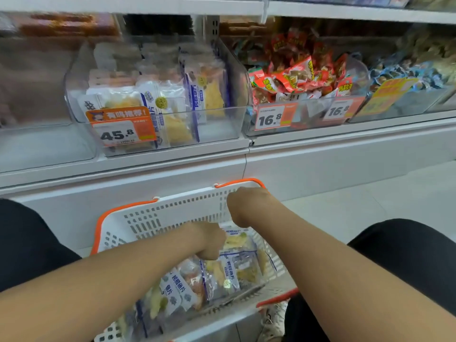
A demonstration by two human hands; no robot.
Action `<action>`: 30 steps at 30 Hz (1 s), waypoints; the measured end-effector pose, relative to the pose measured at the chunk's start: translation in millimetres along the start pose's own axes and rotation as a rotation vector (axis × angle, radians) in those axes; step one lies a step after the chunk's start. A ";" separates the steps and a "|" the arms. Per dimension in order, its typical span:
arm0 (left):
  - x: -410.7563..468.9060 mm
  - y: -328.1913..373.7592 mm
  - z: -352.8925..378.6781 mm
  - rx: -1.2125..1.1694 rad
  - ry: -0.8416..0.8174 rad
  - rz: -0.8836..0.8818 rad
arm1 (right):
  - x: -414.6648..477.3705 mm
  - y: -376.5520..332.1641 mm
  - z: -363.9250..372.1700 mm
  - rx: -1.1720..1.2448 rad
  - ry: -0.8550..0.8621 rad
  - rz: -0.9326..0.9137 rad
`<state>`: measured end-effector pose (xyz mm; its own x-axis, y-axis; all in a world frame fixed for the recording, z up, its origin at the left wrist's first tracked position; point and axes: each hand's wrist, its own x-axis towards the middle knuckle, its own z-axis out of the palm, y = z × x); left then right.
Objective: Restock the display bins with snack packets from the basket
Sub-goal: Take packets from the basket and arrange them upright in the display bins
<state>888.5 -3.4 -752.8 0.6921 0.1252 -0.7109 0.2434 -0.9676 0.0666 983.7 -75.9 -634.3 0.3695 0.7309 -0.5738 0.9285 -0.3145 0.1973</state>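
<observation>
In basket (148, 213), below shelf front: snack packets (223, 275) piled. I see L hand (209, 240) knuckles up, fingers curled down at edge of top packet (238, 240); grip hidden, can't tell. R hand (244, 206) curled by basket far wall, fingers hidden, can't tell either. Clear display bin (217, 127) above, part-filled w/ same packets.

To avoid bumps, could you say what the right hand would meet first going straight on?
The right hand would likely meet the perforated far wall of the white basket; depth unclear.
</observation>
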 end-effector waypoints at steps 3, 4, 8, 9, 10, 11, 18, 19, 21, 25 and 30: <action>22.8 7.9 27.4 0.056 -0.027 -0.019 | -1.6 11.2 0.7 0.012 0.064 0.027; 28.1 9.5 34.1 0.031 -0.030 -0.023 | -1.5 15.0 0.7 0.025 0.070 0.034; 57.6 10.3 61.2 -0.191 -0.023 -0.052 | 3.8 24.8 5.9 0.065 0.054 0.037; 63.5 10.6 66.2 -0.260 -0.012 -0.062 | 5.1 25.6 7.3 0.064 0.044 0.031; 66.2 13.1 68.5 -0.332 0.006 -0.073 | 6.0 26.3 7.6 0.064 0.038 0.022; 68.0 16.3 70.5 -0.404 0.016 -0.101 | 6.2 27.0 7.3 0.068 0.034 0.009; 85.1 29.5 83.7 -0.815 0.292 -0.245 | 12.0 28.7 -1.8 0.112 0.028 -0.074; 85.4 29.5 82.4 -0.871 0.362 -0.282 | 13.6 28.4 -3.0 0.123 0.032 -0.081; 83.9 27.5 75.5 -1.016 0.494 -0.320 | 18.5 28.3 -2.9 0.134 0.053 -0.063; 71.5 17.9 55.5 -1.112 0.687 -0.340 | 23.2 27.2 -3.7 0.139 0.067 -0.008; 47.0 1.4 29.7 -1.104 0.798 -0.244 | 23.5 33.1 -0.8 0.138 0.046 0.022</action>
<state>901.2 -5.4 -806.9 0.6607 0.7176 -0.2202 0.5607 -0.2768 0.7804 1023.2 -68.6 -640.6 0.3940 0.7490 -0.5328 0.9076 -0.4086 0.0968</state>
